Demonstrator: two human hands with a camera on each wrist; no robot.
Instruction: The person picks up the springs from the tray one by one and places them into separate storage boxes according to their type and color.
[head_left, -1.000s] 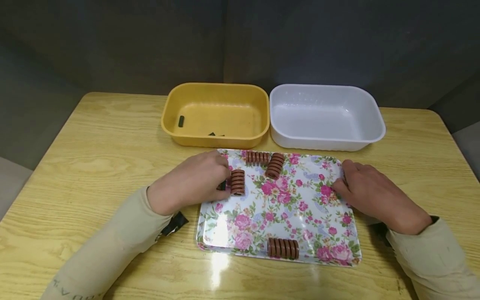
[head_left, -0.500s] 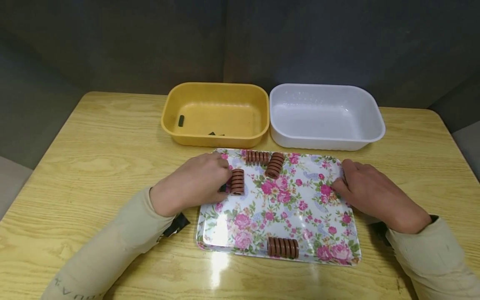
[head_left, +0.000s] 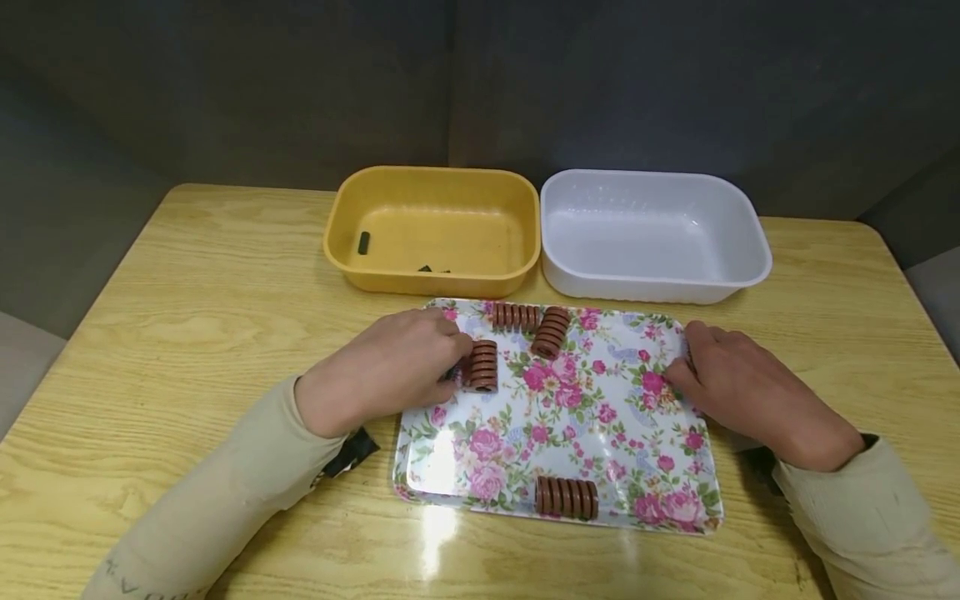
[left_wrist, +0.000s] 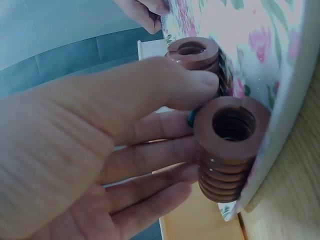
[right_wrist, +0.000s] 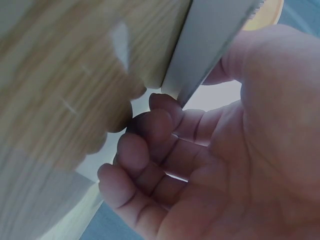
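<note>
A floral tray (head_left: 607,442) lies on the table with several brown coil springs on it. My left hand (head_left: 393,367) is at its left side, against one upright-lying spring (head_left: 483,367); in the left wrist view this spring (left_wrist: 232,145) touches the fingers. Between thumb and fingers is a small dark green piece (left_wrist: 191,118), mostly hidden by the hand. Two more springs, one level (head_left: 515,317) and one slanted (head_left: 551,332), lie near the back rim, and another (head_left: 566,497) by the front rim. My right hand (head_left: 757,392) grips the tray's right edge, fingers curled at the rim (right_wrist: 210,50).
Behind the tray stands a yellow bin (head_left: 438,283) with a few small dark green pieces inside. To its right, almost touching, is a white bin (head_left: 652,287). Both are near the back of the wooden table (head_left: 225,275), before a dark partition.
My left hand has shifted slightly right, and the spring beside it has slid a little right too. The right hand, tray and other springs stay put.
</note>
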